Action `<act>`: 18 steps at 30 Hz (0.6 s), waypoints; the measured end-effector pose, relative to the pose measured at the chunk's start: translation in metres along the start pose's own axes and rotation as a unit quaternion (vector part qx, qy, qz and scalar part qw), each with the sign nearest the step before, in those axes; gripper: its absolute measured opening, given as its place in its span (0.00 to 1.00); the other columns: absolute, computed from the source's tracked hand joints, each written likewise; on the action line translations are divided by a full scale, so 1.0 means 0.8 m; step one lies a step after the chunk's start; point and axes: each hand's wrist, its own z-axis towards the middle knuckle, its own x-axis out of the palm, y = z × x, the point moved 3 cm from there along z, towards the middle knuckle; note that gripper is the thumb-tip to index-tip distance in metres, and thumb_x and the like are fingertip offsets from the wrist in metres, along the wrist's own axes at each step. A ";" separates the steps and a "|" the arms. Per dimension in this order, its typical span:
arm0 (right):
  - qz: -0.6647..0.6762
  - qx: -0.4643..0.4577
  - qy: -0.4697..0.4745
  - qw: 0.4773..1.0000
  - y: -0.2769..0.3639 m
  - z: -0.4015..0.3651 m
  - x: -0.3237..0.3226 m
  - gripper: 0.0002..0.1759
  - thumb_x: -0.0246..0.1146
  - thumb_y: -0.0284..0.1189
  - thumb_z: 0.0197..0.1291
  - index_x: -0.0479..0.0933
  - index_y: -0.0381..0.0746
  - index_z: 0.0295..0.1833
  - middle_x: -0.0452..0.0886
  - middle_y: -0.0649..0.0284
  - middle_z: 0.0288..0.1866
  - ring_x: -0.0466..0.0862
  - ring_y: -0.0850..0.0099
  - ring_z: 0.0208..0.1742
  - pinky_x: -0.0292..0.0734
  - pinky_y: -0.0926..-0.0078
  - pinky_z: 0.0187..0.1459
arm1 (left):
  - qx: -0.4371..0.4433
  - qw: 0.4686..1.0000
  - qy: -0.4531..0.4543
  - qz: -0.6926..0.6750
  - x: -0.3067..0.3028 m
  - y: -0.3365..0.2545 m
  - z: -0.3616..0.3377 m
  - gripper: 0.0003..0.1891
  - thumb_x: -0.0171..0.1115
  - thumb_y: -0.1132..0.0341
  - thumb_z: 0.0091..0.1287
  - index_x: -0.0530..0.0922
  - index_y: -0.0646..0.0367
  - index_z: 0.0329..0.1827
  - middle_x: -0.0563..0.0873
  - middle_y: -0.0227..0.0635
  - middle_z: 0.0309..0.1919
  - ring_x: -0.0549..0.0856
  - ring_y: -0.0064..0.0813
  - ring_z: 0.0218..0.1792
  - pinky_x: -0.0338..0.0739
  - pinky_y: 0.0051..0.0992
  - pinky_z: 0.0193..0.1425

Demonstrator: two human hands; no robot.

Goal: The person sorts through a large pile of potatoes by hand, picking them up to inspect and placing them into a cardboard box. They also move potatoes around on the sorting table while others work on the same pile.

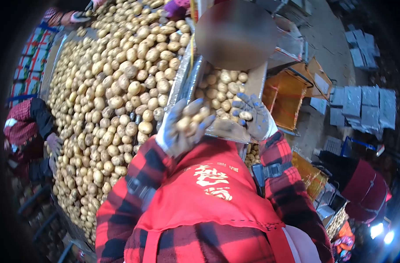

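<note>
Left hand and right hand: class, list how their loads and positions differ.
The left hand cups several potatoes; the right hand holds a single potato. The left hand sits at the left corner of the tray; the right hand at its right edge. Both wear blue-tipped grey gloves.

Dim scene with heavy fisheye bending and black vignetted corners; bright lamps (382,233) glare at lower right.
</note>
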 end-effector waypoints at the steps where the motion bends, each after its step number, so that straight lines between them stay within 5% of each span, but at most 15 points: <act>1: -0.020 0.004 -0.012 1.000 0.003 0.019 0.008 0.32 0.57 0.52 0.81 0.73 0.41 0.76 0.86 0.64 0.59 0.87 0.71 0.48 0.79 0.76 0.42 | 0.008 1.000 0.015 0.019 -0.008 0.000 0.030 0.30 0.61 0.44 0.80 0.74 0.54 0.77 0.85 0.43 0.63 0.88 0.44 0.61 0.91 0.29 0.48; 3: -0.033 0.011 -0.025 0.999 0.012 0.043 0.021 0.27 0.57 0.47 0.83 0.76 0.41 0.75 0.86 0.62 0.58 0.88 0.72 0.49 0.81 0.76 0.45 | -0.016 0.999 0.037 0.018 -0.011 -0.001 0.068 0.25 0.62 0.46 0.80 0.79 0.54 0.70 0.86 0.43 0.63 0.87 0.47 0.63 0.92 0.32 0.48; 8: -0.010 0.068 0.012 0.998 0.014 0.047 0.046 0.22 0.60 0.38 0.82 0.76 0.38 0.72 0.86 0.60 0.55 0.87 0.71 0.42 0.82 0.76 0.35 | -0.013 0.995 0.094 0.022 0.004 -0.005 0.050 0.31 0.59 0.43 0.80 0.76 0.56 0.76 0.85 0.44 0.65 0.88 0.45 0.62 0.92 0.29 0.43; 10: 0.052 0.075 0.137 0.986 -0.009 0.041 0.032 0.27 0.62 0.30 0.75 0.71 0.43 0.78 0.82 0.64 0.64 0.84 0.75 0.54 0.78 0.84 0.42 | -0.014 0.987 0.157 0.033 -0.009 -0.010 0.050 0.32 0.60 0.42 0.80 0.75 0.57 0.76 0.86 0.43 0.65 0.89 0.43 0.59 0.92 0.26 0.41; 12: 0.106 0.072 0.089 0.988 -0.005 0.039 0.036 0.22 0.64 0.31 0.74 0.76 0.44 0.71 0.83 0.65 0.59 0.84 0.74 0.53 0.80 0.82 0.39 | -0.035 0.983 0.178 0.004 -0.004 -0.008 0.051 0.32 0.62 0.41 0.78 0.76 0.55 0.75 0.87 0.41 0.62 0.90 0.42 0.57 0.92 0.26 0.39; 14: 0.072 -0.013 -0.029 0.997 0.035 0.047 0.039 0.16 0.66 0.34 0.73 0.80 0.45 0.64 0.84 0.66 0.52 0.85 0.73 0.48 0.79 0.79 0.36 | -0.041 0.996 0.069 -0.043 0.007 -0.004 0.047 0.30 0.63 0.41 0.77 0.78 0.52 0.73 0.87 0.40 0.61 0.90 0.43 0.55 0.91 0.25 0.39; 17: 0.030 -0.182 -0.003 0.983 0.134 0.082 -0.003 0.15 0.70 0.32 0.67 0.82 0.43 0.58 0.88 0.62 0.48 0.86 0.72 0.40 0.78 0.73 0.32 | -0.050 0.991 0.127 -0.007 0.013 -0.004 0.060 0.29 0.64 0.42 0.77 0.78 0.49 0.73 0.80 0.41 0.73 0.87 0.48 0.60 0.89 0.27 0.43; 18: -0.161 -0.267 -0.028 0.950 0.178 0.116 -0.046 0.18 0.68 0.35 0.71 0.81 0.44 0.63 0.86 0.61 0.52 0.84 0.65 0.50 0.80 0.65 0.44 | -0.055 0.986 0.155 -0.003 0.017 -0.004 0.065 0.30 0.64 0.42 0.77 0.77 0.48 0.75 0.77 0.41 0.77 0.87 0.50 0.64 0.88 0.29 0.45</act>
